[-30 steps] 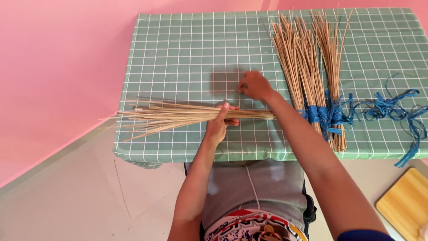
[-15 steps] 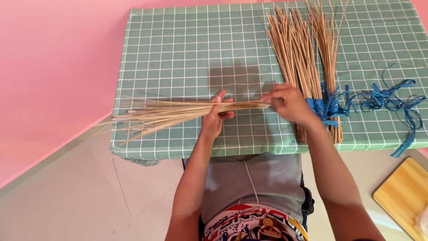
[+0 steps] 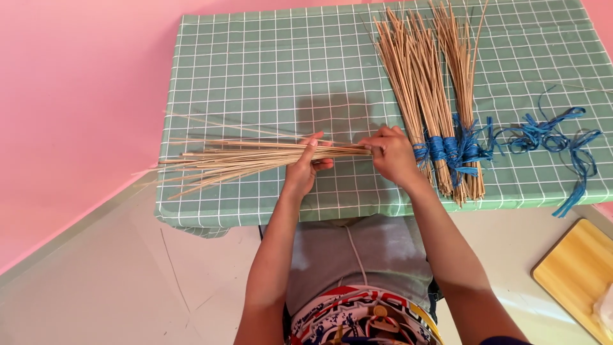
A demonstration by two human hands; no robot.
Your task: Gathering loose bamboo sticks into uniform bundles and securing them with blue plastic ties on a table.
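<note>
A loose sheaf of thin, pale, stiff sticks (image 3: 255, 156) lies across the bench (image 3: 255, 70), its fanned tips overhanging the left edge. The left hand (image 3: 303, 167) grasps its middle and the right hand (image 3: 391, 155) pinches its gathered end. Just right lie blue-tied stick bundles (image 3: 434, 96); the checked cloth beyond is bare.

Bright, even daylight-type lighting; your picture is sharp and usable throughout.

You have soft light falling from above and slightly in front: the hands throw one diffuse grey shadow (image 3: 338, 118) onto the green checked tablecloth (image 3: 255, 70), just beyond them. The pink wall (image 3: 76, 96) is evenly lit, with no hot spots. A faint sheen shows on the pale floor (image 3: 128, 281); no glare elsewhere. Fine grid lines and single sticks of the loose bundle (image 3: 255, 156) stay crisp. Slight wide-angle bowing shows at the table edges. The wooden board (image 3: 575, 275) at your lower right corner is a little soft.
</note>
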